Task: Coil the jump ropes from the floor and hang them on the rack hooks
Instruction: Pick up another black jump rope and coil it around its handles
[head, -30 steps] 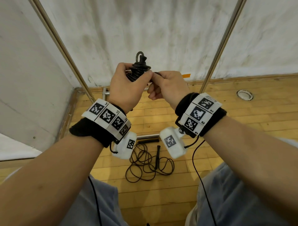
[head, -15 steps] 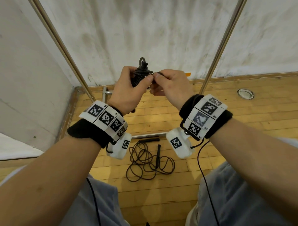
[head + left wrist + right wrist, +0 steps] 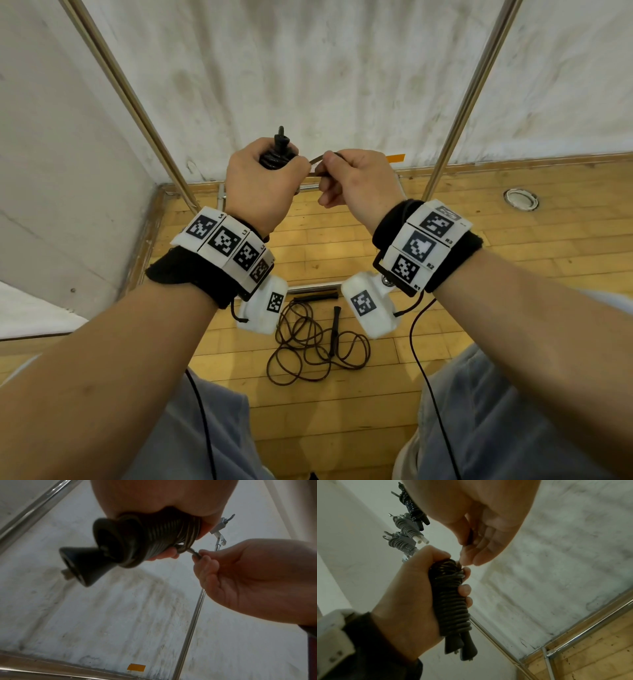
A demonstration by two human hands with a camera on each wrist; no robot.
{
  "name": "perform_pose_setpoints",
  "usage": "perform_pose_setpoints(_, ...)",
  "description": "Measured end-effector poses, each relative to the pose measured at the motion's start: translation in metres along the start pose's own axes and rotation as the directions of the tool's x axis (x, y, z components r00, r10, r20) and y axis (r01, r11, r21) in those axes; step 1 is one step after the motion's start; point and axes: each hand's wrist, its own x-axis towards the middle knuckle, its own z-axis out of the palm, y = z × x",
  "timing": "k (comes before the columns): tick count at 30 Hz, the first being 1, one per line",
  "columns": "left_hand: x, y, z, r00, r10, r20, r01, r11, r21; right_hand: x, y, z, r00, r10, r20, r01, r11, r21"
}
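My left hand (image 3: pixel 263 178) grips a black jump rope coiled tightly round its handles (image 3: pixel 450 601), held up at chest height in front of the wall. The bundle's handle ends (image 3: pixel 80 563) stick out below the fist in the left wrist view. My right hand (image 3: pixel 352 181) pinches the loose rope end (image 3: pixel 317 161) beside the bundle and holds it taut. A second black jump rope (image 3: pixel 315 339) lies tangled on the wooden floor between my knees, its handle (image 3: pixel 335 329) among the loops. Several coiled ropes (image 3: pixel 406 534) hang on rack hooks above.
Two slanted metal rack poles (image 3: pixel 469 99) frame the white wall (image 3: pixel 308 68). A low rack rail (image 3: pixel 573 639) runs along the floor by the wall. A round floor fitting (image 3: pixel 520 199) sits at right. An orange tape strip (image 3: pixel 136 667) marks the wall's base.
My right hand has pulled away to the right, drawing the rope end taut from the bundle. The loop that stood above my left fist has shrunk to a small stub.
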Motion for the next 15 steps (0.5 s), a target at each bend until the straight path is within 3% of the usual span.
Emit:
perform_pose_setpoints(10,-0.004,0.004,-0.01,0.991,-0.077,0.106,0.076,0.997,0.008,0.017,0.006,-0.012,0.993,0.01,-0.114,-0.018,0.997,-0.071)
perform_pose_setpoints(13,-0.002,0.002,-0.016,0.98,-0.129,0.15,0.135,0.99,-0.037,0.015,0.006,-0.011,0.999,-0.003,-0.048,-0.002,0.995,-0.1)
perform_pose_setpoints(15,-0.001,-0.002,-0.017,0.965,-0.171,0.2,0.182,0.982,-0.041,0.012,0.006,-0.01,0.999,0.032,-0.007,-0.032,0.999,-0.018)
